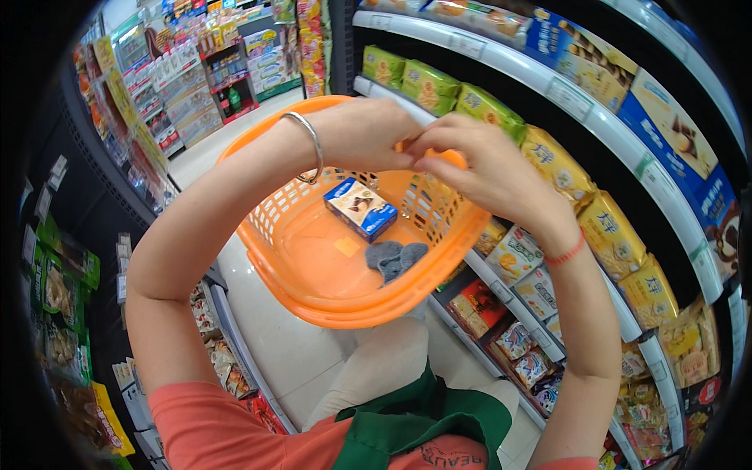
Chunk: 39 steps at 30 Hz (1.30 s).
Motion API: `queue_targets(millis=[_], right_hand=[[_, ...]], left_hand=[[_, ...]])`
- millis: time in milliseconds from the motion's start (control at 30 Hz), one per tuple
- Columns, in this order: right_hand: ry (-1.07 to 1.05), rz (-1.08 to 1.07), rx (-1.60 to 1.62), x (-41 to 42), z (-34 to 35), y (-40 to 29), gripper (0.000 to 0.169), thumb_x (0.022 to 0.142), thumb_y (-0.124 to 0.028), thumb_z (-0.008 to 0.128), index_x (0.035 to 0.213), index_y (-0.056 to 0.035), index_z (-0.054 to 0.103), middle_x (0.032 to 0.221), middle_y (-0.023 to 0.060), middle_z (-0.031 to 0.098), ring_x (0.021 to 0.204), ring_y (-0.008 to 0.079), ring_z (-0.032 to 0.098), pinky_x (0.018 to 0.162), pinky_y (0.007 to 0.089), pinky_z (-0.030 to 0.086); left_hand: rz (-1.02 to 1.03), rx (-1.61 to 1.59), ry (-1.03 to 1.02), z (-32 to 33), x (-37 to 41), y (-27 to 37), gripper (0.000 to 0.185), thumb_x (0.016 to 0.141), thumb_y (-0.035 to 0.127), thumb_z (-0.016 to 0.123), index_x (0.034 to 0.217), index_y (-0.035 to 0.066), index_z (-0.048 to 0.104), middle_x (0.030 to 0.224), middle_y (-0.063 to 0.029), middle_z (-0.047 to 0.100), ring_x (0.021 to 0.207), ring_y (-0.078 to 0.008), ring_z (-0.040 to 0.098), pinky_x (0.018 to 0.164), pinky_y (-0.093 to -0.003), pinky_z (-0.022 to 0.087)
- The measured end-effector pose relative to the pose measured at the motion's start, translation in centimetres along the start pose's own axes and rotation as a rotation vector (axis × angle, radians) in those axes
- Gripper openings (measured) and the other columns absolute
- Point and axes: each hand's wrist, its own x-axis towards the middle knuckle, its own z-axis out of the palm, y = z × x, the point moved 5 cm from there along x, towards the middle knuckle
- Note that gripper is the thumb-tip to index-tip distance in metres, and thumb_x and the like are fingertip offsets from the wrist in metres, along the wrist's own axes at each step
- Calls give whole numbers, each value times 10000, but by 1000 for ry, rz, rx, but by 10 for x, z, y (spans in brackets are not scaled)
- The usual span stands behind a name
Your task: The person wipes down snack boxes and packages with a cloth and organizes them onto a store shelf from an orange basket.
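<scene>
My left hand [376,130], with a silver bracelet at its wrist, reaches across the far side of an orange plastic basket [294,302]. Its fingers meet those of my right hand [473,161], which has a thin red band at the wrist. The fingertips overlap near the basket's far right rim, and whether anything is pinched between them is hidden. Inside the basket lies a blue and cream snack box [360,208]. Closer to me, a crumpled grey fabric item [395,259] rests against the basket's right wall.
Shelves [517,61] on my right carry green biscuit packs [432,87], yellow biscuit packs [614,235] and boxes lower down. Bagged snacks [59,288] hang on my left. Tiled floor [258,305] shows below the basket, and stocked shelves [226,73] stand at the aisle's far end.
</scene>
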Motion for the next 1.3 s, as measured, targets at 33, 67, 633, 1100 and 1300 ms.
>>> queue_targets(millis=[33, 67, 633, 1100, 1300], right_hand=[[-144, 44, 37, 15, 23, 5, 207, 848, -192, 664, 987, -44, 702, 969, 152, 670, 888, 324, 646, 774, 393, 508], [-288, 90, 71, 27, 45, 10, 228, 845, -215, 669, 992, -42, 702, 971, 159, 678, 896, 333, 646, 782, 403, 507], [-867, 397, -178, 34, 121, 52, 400, 862, -287, 673, 1199, -70, 650, 1094, 178, 685, 1039, 320, 643, 898, 400, 501], [-688, 465, -199, 34, 101, 50, 501, 772, -345, 748, 1073, 31, 612, 958, 234, 671, 973, 351, 641, 854, 421, 500], [-319, 304, -173, 31, 94, 47, 720, 607, -392, 847, 1100, 26, 531, 994, 235, 624, 1013, 374, 591, 880, 420, 482]], left_hand=[[-88, -29, -88, 12, -6, -20, 208, 831, 244, 685, 907, 51, 689, 802, -144, 684, 833, -307, 668, 730, -402, 508], [-101, -6, -151, 24, -8, -36, 217, 821, 245, 696, 932, 59, 689, 822, -137, 691, 849, -303, 670, 746, -403, 508], [-54, 233, -626, 215, 26, -167, 1138, 476, 452, 915, 1449, 155, 407, 1422, -212, 387, 1267, -396, 464, 1009, -454, 436], [-252, 193, -539, 107, 14, -111, 1116, 538, 533, 796, 1362, -65, 338, 1059, -218, 657, 972, -334, 654, 792, -384, 522], [-91, 221, -94, 37, -4, -75, 792, 525, 466, 810, 1097, 0, 524, 966, -163, 627, 972, -340, 613, 895, -396, 461]])
